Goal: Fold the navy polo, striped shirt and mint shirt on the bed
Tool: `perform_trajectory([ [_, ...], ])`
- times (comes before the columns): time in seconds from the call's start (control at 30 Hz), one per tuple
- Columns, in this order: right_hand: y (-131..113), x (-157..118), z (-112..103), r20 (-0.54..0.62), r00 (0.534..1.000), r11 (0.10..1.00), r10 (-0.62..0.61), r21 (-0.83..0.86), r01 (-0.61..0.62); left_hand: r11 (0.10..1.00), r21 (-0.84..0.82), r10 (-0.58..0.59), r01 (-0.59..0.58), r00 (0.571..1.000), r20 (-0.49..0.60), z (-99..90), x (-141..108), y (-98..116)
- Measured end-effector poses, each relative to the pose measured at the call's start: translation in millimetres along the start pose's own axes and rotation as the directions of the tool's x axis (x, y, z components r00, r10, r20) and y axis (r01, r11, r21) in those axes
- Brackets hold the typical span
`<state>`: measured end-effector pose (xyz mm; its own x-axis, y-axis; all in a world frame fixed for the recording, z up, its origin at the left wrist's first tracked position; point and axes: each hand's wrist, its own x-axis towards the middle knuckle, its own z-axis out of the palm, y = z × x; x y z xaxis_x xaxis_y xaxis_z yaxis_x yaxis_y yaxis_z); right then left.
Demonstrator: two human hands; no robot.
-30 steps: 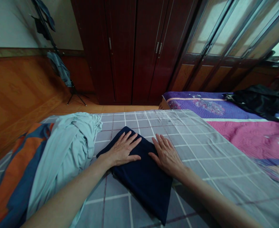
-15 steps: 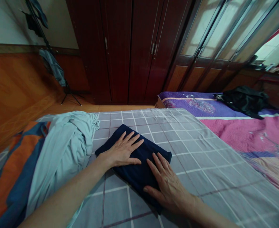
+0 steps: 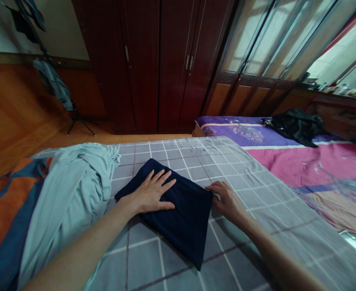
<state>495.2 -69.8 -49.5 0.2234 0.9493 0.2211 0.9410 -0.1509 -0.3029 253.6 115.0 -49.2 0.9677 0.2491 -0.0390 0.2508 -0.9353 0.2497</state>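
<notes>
A folded dark navy cloth (image 3: 178,214) lies at a slant on the grey checked bedsheet (image 3: 244,246). Spread flat on its upper left part is my left hand (image 3: 153,192), fingers apart. My right hand (image 3: 226,200) is at the cloth's right corner, thumb and index finger closed on its edge, the other fingers curled.
Left of the cloth lie a crumpled pale green cloth (image 3: 71,194) and an orange and blue one (image 3: 11,206). A second bed (image 3: 275,157) with a black garment (image 3: 297,125) stands at the right. Behind are a dark red wardrobe (image 3: 144,81) and a clothes stand (image 3: 73,111).
My right hand has lifted off the cloth's surface and moved up and right to its corner, where the fingers have closed. My left hand stays flat on the cloth. The view has turned slightly right.
</notes>
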Motion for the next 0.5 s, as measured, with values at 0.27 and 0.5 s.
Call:
perform_trajectory([
  [0.27, 4.6, -5.0, -0.8, -0.046, 0.999, 0.991, -0.008, 0.136, 0.014, 1.0, 0.004, -0.004, 0.004, 1.0, -0.001, 2.4, 0.9, -1.4],
  [0.5, -7.0, -0.3, 4.6, -0.058, 0.998, 0.996, -0.003, -0.084, -0.002, 1.0, -0.002, -0.006, 0.006, 1.0, -0.008, 2.8, 0.1, -1.1],
])
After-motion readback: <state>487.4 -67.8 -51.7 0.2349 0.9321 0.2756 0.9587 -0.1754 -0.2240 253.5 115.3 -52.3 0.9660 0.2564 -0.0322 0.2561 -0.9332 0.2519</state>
